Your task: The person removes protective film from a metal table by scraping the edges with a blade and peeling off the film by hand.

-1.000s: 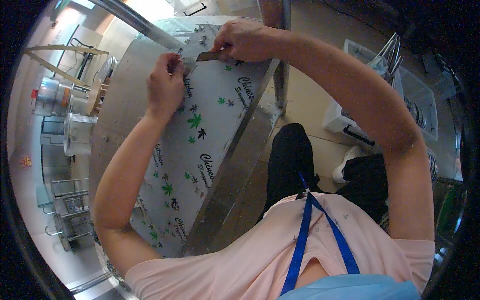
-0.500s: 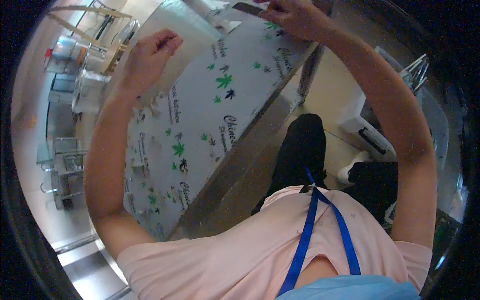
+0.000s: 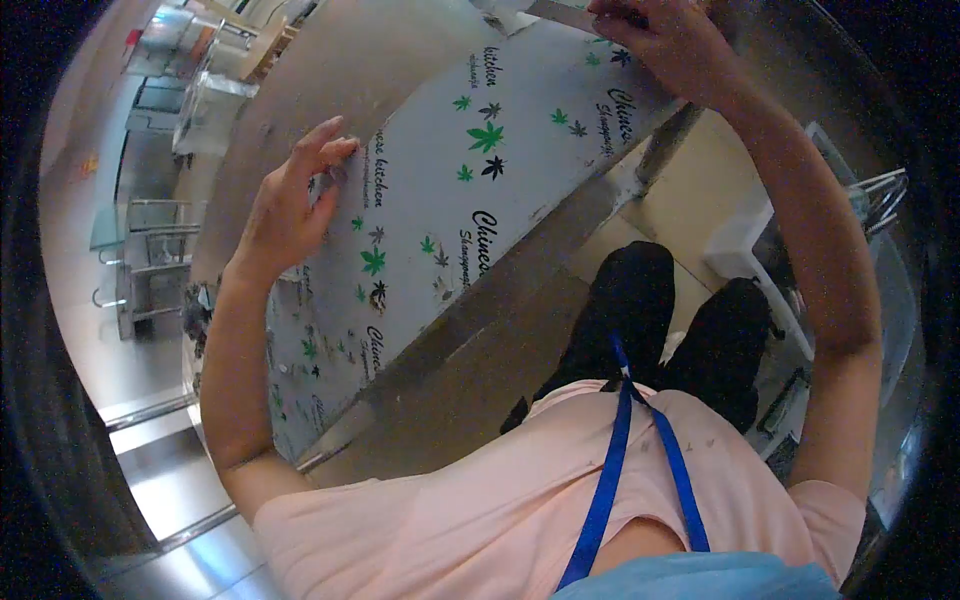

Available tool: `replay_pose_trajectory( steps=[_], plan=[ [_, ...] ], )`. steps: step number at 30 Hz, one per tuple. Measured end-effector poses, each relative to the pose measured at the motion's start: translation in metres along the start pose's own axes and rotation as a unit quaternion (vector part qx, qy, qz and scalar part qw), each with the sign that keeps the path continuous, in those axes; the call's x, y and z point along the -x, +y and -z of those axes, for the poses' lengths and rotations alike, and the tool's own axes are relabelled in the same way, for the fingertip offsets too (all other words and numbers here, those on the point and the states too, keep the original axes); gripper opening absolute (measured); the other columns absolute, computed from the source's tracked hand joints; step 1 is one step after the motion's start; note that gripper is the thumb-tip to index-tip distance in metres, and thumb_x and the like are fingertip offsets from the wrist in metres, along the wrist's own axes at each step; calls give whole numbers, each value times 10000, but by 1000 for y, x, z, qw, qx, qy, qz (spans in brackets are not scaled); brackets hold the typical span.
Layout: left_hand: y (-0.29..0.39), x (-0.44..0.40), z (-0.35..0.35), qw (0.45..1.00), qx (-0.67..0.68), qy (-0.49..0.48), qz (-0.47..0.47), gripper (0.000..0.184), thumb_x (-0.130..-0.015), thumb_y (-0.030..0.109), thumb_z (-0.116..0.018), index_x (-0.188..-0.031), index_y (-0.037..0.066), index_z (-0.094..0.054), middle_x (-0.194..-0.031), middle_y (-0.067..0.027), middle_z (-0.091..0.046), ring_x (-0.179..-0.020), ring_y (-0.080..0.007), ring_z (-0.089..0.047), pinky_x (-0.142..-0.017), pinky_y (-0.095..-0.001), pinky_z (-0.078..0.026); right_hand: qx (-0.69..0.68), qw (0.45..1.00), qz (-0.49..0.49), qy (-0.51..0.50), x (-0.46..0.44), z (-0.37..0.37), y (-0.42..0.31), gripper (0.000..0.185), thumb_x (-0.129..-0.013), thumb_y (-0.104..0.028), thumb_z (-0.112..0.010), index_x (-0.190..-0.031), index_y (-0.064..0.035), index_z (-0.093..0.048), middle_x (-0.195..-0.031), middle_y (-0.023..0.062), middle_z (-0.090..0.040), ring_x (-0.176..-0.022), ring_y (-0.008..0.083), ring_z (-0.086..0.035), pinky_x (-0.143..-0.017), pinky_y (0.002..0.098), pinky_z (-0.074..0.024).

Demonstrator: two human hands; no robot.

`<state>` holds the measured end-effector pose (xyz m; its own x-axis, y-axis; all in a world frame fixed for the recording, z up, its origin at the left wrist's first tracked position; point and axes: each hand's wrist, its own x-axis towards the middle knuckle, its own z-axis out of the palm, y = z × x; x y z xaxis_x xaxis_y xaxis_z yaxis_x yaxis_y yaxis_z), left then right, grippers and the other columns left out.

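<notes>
My right hand (image 3: 665, 45), at the top right, grips one end of a flat metal blade-like strip (image 3: 565, 14). The strip lies over the far part of the printed sheet (image 3: 430, 190), which has green and black leaves and lettering and covers part of the metal table (image 3: 330, 80). Beside the strip's far end is some whitish, crumpled film (image 3: 508, 14). My left hand (image 3: 295, 205) hovers over the left edge of the sheet, its fingers apart and curved, with nothing seen in it.
Right of the table are a white plastic bin (image 3: 745, 245) and a wire rack (image 3: 880, 195) on the floor. A metal shelf unit (image 3: 155, 260) stands at the left, with containers (image 3: 170, 40) behind it. My knees are below the table's near edge.
The view has swung, so the table sits differently in it. My left hand has come away from the strip toward me and its fingers have opened. My right hand still holds the strip.
</notes>
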<state>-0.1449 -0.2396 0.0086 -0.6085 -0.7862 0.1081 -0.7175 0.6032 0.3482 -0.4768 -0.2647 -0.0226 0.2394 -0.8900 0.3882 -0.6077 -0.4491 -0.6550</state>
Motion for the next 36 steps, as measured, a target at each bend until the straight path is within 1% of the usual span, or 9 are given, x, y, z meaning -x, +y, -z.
replay_pose_trajectory(
  steps=[4,7,10,13,16,19,22,28,36],
  plan=[
    [-9,9,-2,996,-86,27,-16,465,-671,-57,-457,-1096,91,-340,-856,-128,-529,-798,-252,-525,-677,-305,-432,52,999,6,-13,-1,-4,2,148,-733,-112,-491,-810,13,-512,-730,138,-528,-666,210,-524,-597,306,-425],
    [-6,7,-1,967,-243,16,-74,377,-685,-24,-451,-1039,86,-381,-794,-122,-529,-725,-257,-528,-613,-316,-444,12,1000,11,-13,-2,-2,0,142,-734,-103,-487,-812,13,-510,-725,133,-528,-669,211,-525,-599,304,-427],
    [2,7,-3,943,-320,12,-85,294,-691,-6,-436,-972,78,-413,-781,-115,-530,-697,-262,-523,-596,-323,-442,-4,1000,6,-19,0,-2,1,136,-734,-98,-484,-803,17,-506,-715,129,-530,-663,211,-526,-596,304,-427],
    [-2,27,-3,927,-360,39,-99,284,-683,-10,-432,-954,74,-409,-790,-106,-532,-709,-258,-523,-601,-325,-442,35,998,56,23,7,-3,-3,126,-733,-86,-480,-796,20,-506,-707,133,-530,-644,209,-527,-576,300,-427],
    [14,38,-10,933,-350,42,-76,340,-677,0,-455,-996,94,-384,-807,-103,-531,-744,-264,-521,-609,-327,-442,12,999,17,-39,5,1,-1,118,-736,-77,-470,-780,26,-506,-699,135,-528,-632,212,-528,-557,296,-425],
    [25,24,-24,958,-240,138,74,400,-668,13,-482,-1032,118,-355,-820,-107,-529,-771,-275,-518,-617,-326,-443,-48,996,74,-14,6,4,13,98,-732,-53,-471,-759,35,-504,-681,137,-521,-600,205,-527,-522,297,-422],
    [36,8,-18,966,-215,135,56,449,-658,20,-501,-1060,132,-334,-797,-113,-535,-764,-281,-523,-626,-328,-443,-26,994,100,23,0,-8,22,175,-717,-146,-499,-863,-54,-528,-699,107,-537,-646,211,-528,-599,288,-406],
    [36,2,-24,946,-296,79,111,319,-659,-21,-453,-947,85,-363,-664,-102,-524,-639,-273,-527,-567,-353,-425,-53,991,122,28,1,-4,18,126,-719,-117,-490,-797,-22,-516,-695,116,-532,-633,222,-525,-589,289,-400],
    [31,15,-16,936,-346,59,20,291,-639,-43,-451,-898,53,-360,-690,-105,-513,-631,-278,-512,-558,-338,-429,-30,990,122,57,-1,-9,20,134,-719,-113,-490,-815,-25,-522,-722,119,-534,-660,221,-528,-611,276,-403]
  ],
)
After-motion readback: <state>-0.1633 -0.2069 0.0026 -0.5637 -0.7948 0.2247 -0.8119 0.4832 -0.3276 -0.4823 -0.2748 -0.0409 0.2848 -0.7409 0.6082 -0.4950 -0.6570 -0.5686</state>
